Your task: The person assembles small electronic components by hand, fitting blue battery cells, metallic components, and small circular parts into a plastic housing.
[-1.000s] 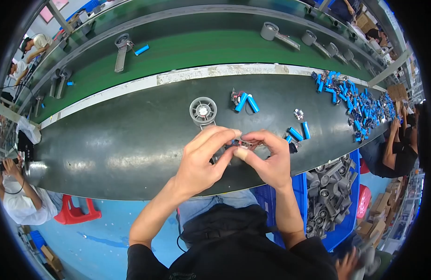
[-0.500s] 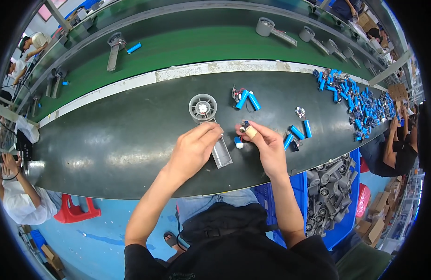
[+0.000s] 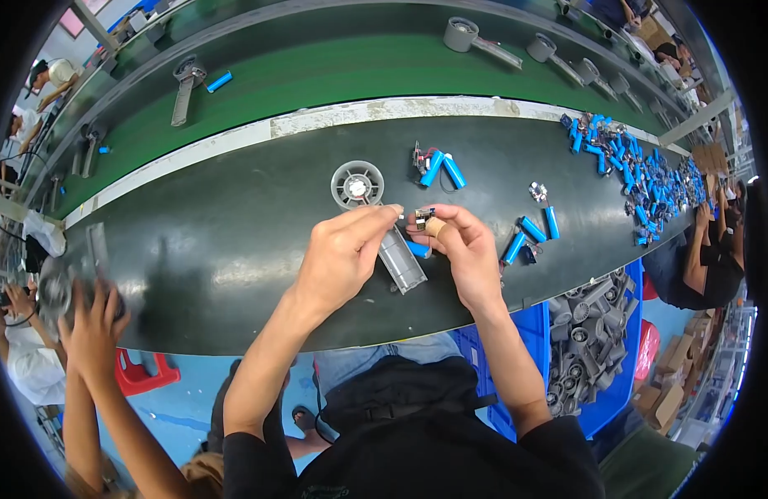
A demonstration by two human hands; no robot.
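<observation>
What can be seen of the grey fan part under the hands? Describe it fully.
The grey fan part looks like moulded plastic: a round, ribbed grille head with a pale hub, joined to a longer, paler handle. It lies flat on the dark worktable, head away from the person, handle slanting toward them. The left hand covers its middle; whether it touches is unclear. A blue battery cell lies against the handle by the right hand.

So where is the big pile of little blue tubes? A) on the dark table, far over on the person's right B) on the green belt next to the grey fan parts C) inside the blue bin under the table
A: the heap of blue tubes lies on the dark table far to the right, while the blue bin holds grey parts.
</observation>
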